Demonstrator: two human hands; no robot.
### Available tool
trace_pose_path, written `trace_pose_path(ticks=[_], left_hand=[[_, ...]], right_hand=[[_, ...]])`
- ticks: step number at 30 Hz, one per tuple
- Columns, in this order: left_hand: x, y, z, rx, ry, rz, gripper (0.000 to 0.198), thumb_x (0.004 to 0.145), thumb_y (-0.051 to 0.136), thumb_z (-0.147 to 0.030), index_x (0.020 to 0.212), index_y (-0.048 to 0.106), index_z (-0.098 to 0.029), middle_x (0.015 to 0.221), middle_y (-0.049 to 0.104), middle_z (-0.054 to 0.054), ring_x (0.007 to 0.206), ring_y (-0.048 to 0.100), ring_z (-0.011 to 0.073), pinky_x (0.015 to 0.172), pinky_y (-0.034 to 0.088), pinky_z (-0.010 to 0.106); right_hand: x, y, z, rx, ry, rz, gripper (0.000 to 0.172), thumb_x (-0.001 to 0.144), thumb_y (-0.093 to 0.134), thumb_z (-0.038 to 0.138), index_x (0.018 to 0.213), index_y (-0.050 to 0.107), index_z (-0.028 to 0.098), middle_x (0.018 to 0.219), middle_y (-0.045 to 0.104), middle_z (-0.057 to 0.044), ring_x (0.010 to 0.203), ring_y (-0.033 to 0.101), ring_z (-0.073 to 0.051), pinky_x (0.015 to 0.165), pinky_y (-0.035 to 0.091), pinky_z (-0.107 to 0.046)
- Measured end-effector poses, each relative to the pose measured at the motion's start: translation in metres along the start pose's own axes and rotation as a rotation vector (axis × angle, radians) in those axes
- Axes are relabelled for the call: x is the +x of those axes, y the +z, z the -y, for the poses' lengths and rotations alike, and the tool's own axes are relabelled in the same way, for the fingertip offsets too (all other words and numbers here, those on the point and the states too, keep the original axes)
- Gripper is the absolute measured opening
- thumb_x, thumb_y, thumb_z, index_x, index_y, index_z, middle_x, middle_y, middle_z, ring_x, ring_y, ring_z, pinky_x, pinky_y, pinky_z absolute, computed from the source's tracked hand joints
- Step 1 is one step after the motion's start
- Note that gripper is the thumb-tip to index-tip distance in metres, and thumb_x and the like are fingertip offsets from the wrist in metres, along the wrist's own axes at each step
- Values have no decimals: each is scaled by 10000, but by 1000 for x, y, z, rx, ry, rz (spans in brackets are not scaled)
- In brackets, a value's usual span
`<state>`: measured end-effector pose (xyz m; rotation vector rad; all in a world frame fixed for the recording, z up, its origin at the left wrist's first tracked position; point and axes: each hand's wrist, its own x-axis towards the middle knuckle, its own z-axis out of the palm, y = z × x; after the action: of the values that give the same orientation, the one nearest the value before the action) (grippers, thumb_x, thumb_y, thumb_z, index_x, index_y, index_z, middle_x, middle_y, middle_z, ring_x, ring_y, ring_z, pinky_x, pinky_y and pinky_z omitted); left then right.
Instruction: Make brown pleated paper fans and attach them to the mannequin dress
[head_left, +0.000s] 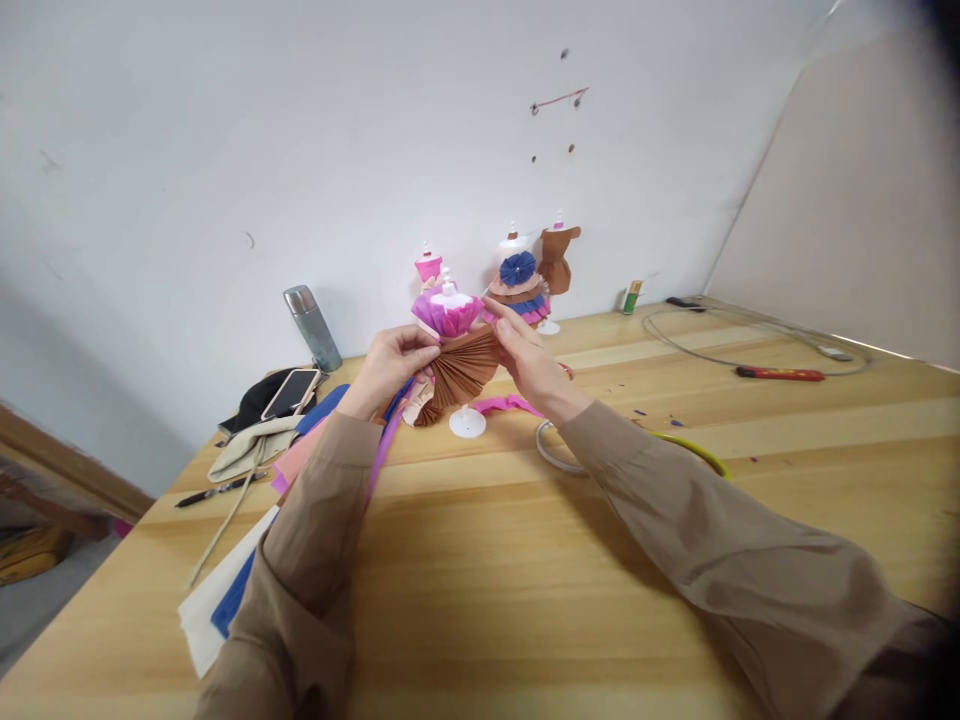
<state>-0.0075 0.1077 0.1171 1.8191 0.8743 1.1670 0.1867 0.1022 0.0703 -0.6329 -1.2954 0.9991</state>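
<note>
Between my two hands is a fan of pleated brown crepe paper, spread against the front of a small white dress form. Ruffled pink-purple paper wraps the form's top, and its round white base rests on the table. My left hand pinches the fan's left edge between thumb and fingers. On the opposite side, my right hand has its fingers closed at the fan's upper right edge. Behind stand a form with a blue paper flower, one in brown paper and one in pink.
A thermos, a phone, a pen and paper sheets lie to the left. Tape rolls sit near my right forearm. Farther right are a red-handled cutter, a grey cable and a small green box.
</note>
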Motion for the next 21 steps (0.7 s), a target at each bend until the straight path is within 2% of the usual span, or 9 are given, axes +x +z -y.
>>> trace_pose_path(ticks=[5,9,15,18,21], left_hand=[[2,5,5,-8,24,-89,77,704,687,-191,738,642,-139,544,600,-25,459,558,82,449,450,182],[4,8,15,-80,61,-143,81,698,701,-195,721,639,-149,556,594,-33,480,552,78,438,413,171],[5,3,19,-123,78,-86,104,664,745,-204,726,685,-147,594,615,-30,454,477,53,446,373,188],[5,0,19,-203,68,-55,120,665,760,-221,754,708,-159,626,645,-21,502,520,66,483,394,191],[5,0,24,-269,66,-81,137,650,779,-226,755,714,-166,669,676,-8,572,571,81,536,431,194]], right_hand=[[-1,2,3,-27,16,-13,618,849,542,588,1366,469,258,1154,695,-69,1100,622,-236,1008,458,-463],[-2,3,4,-16,24,-17,610,847,543,590,1357,475,264,1166,695,-67,1109,624,-242,1018,451,-475],[1,1,0,1,-3,-11,619,835,562,593,1348,488,254,1136,699,-68,1135,612,-251,1058,417,-473],[1,-1,-1,-17,6,-15,605,847,543,592,1354,480,269,1148,689,-60,1140,606,-253,1053,413,-484],[1,-1,0,-8,10,-14,605,855,526,588,1363,469,265,1172,678,-61,1149,600,-248,1041,421,-477]])
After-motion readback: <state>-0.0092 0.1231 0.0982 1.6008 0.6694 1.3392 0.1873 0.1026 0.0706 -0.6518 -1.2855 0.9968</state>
